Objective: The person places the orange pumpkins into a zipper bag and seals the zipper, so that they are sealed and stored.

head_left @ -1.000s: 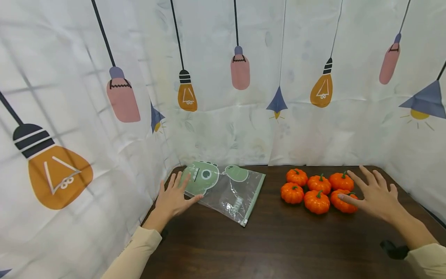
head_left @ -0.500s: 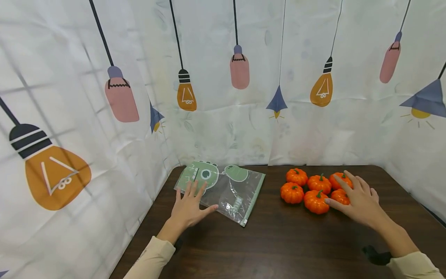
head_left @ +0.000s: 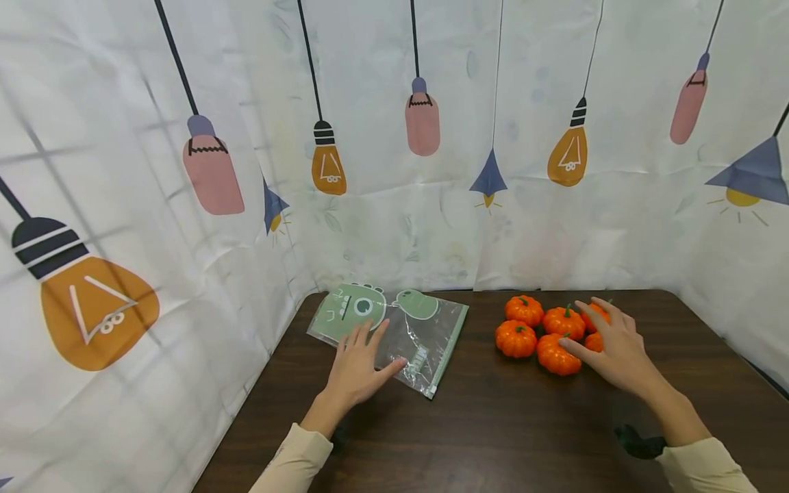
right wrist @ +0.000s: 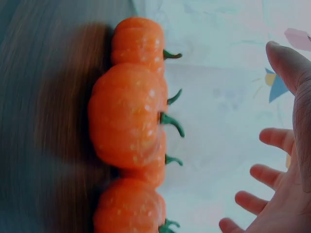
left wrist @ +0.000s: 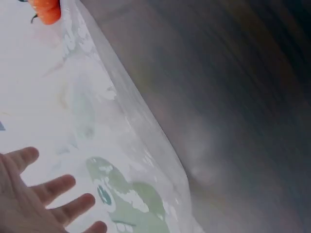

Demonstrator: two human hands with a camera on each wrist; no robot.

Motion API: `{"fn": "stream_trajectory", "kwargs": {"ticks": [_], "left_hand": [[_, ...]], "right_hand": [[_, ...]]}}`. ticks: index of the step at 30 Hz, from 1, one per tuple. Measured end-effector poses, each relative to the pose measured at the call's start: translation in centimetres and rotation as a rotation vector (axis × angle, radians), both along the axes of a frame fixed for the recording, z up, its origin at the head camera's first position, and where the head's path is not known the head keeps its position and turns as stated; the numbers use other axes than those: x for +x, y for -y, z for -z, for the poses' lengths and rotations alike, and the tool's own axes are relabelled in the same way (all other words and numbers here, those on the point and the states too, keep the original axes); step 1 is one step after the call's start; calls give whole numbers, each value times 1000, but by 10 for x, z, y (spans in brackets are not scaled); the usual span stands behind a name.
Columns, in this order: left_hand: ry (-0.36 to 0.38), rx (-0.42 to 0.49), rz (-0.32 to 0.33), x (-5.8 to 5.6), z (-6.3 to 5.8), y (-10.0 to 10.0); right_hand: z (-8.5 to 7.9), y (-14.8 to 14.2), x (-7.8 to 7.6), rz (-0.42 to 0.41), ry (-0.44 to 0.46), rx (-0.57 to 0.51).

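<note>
My left hand (head_left: 359, 370) hovers at the near edge of a clear zip bag (head_left: 453, 342) with a green cartoon dinosaur print, fingers spread and holding nothing. In the left wrist view, the bag's green print (left wrist: 138, 201) lies beyond the fingertips. Several small orange pumpkins (head_left: 516, 339) with green stems sit grouped in two rows on the right side of the table. Over the right end of that group is my right hand (head_left: 619, 352), fingers apart and holding nothing; it partly hides the rightmost pumpkins. From the right wrist, a large pumpkin (right wrist: 126, 116) shows beside the extended fingers.
Everything stands on a dark brown wooden table (head_left: 481, 438). A white curtain (head_left: 394, 233) printed with lamps and bulbs hangs behind it and along the left and right sides. A dark wrist strap (head_left: 637, 441) is near the right sleeve.
Both hands have moved inward: the left hand to the right across the bag's near edge, the right hand to the left over the pumpkins. The bag and pumpkins have stayed in place.
</note>
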State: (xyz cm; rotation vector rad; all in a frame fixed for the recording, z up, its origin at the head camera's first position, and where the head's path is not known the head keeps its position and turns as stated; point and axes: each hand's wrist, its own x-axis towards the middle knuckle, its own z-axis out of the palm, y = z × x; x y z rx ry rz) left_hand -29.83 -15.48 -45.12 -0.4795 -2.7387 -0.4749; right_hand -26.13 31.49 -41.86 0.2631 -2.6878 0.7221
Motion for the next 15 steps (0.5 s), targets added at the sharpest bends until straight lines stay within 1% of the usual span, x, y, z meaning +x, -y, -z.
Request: {"fn": "stream_trajectory", "kwargs": {"ticks": [4,7,12,15], "left_hand": [[4,144,-10,1,-2,-14],[8,230,-21,1,-3,-23],[-21,331,-49,0,-3,-34],[-40,361,-62,0,-2,-41]], "right_hand": [[0,8,-5,-35,-24,-55],[0,13,-8,-66,-50,-105],[0,23,-15,-116,-113,-195],[0,30,-19,-138,-135,-229]]}}
